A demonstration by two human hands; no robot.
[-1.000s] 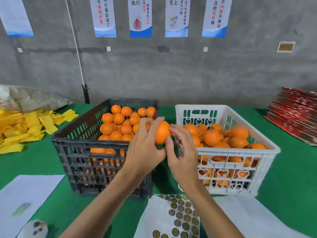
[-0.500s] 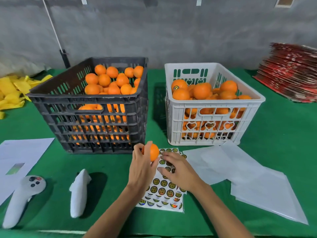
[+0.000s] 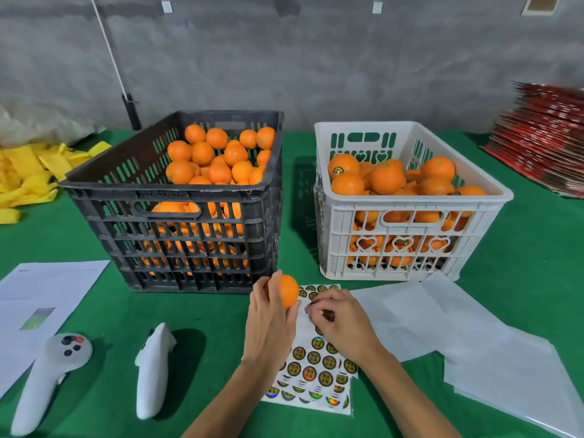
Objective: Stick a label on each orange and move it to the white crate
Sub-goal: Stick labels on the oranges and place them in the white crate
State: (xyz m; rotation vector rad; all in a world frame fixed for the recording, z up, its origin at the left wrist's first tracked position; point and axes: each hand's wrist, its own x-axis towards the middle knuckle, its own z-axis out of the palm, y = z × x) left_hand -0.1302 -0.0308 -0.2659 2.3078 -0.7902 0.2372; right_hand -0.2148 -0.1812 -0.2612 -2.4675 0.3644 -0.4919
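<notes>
1. Orange [image 3: 287, 294]: I see it held in my left hand [image 3: 271, 324], fingers curled round it, just above the near edge of the sticker sheet [image 3: 316, 368] on the green tabletop [image 3: 104, 311].
2. My right hand [image 3: 339, 320] rests on the sheet's top part, fingertips [image 3: 311, 306] bent and pinched together at a sticker; whether one is lifted I cannot tell.
3. Black crate [image 3: 196, 235] stands behind on the left, full of oranges; the white crate [image 3: 407, 241] is beside it on the right, also holding oranges.
4. Two white controllers [image 3: 47, 374] lie at the near left.
</notes>
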